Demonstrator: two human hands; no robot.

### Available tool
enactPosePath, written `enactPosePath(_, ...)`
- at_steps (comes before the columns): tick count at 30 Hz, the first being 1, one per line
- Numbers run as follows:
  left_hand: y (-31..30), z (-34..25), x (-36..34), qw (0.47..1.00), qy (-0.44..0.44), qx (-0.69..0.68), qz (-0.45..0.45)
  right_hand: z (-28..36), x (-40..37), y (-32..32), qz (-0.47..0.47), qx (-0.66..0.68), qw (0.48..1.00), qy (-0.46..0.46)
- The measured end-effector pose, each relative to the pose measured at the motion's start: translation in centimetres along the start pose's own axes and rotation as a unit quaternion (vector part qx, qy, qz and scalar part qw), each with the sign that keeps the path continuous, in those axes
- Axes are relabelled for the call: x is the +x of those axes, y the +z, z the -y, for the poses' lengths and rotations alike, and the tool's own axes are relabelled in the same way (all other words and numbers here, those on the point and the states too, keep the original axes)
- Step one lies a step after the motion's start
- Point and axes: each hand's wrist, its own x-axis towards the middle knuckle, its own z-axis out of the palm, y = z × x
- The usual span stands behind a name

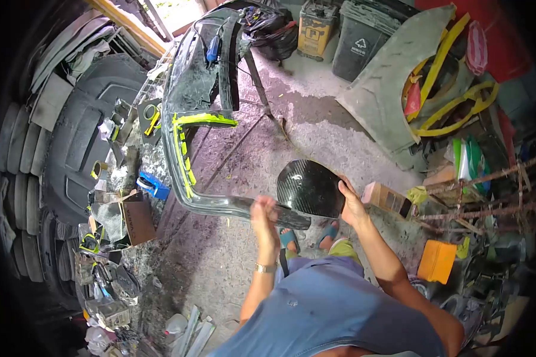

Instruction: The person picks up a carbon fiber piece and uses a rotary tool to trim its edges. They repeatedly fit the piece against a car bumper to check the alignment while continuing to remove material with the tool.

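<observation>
My right hand (pixel 352 202) grips the right edge of a glossy black carbon-fibre shell (pixel 309 187), shaped like a car mirror cover. The shell is held up in front of my body, its woven surface catching the light. To its lower left, my left hand (pixel 264 215) is smeared by motion, so its fingers do not show clearly. It overlaps the lower arm of a large black curved car body part (pixel 217 204) in this view. Yellow-green tape (pixel 187 163) lines that part's inner edge, and a blue-handled tool (pixel 213 50) lies on its upper section.
At left, a cluttered bench holds a blue tape dispenser (pixel 153 185) and a cardboard box (pixel 138 221). A grey fender (pixel 393 77) leans at upper right by a dark bin (pixel 363 47). A rusty rack (pixel 476 202) and an orange box (pixel 437 262) stand at right.
</observation>
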Motion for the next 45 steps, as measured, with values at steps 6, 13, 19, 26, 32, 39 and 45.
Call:
enactPosePath(6,9.8,4.5,-0.5,0.988,-0.094,-0.108,-0.066,0.4,6.5,-5.1,0.106,0.037,0.987,0.113)
enactPosePath(13,13.4,6.3,3.1,0.996,0.035,-0.022,-0.085,10.1,13.3,-9.1,0.154,-0.331,0.924,0.111)
enactPosePath(19,12.2,7.7,4.2,0.980,0.034,-0.135,-0.139,15.8,15.7,-16.0,0.174,-0.416,0.874,0.182)
enactPosePath(26,12.8,7.9,7.2,0.953,0.036,-0.256,-0.155,13.0,25.3,-10.1,0.300,-0.524,0.778,0.172)
enactPosePath(32,17.5,4.9,13.2,0.956,0.130,-0.179,-0.195,13.1,33.4,0.2,0.471,-0.553,0.673,0.136)
enactPosePath(39,19.2,1.0,22.3,0.942,0.167,-0.165,-0.241,12.6,46.1,8.6,0.529,-0.638,0.560,0.016)
enactPosePath(45,18.3,-3.7,28.5,0.937,0.171,-0.159,-0.260,14.3,53.4,22.1,0.515,-0.669,0.530,-0.084)
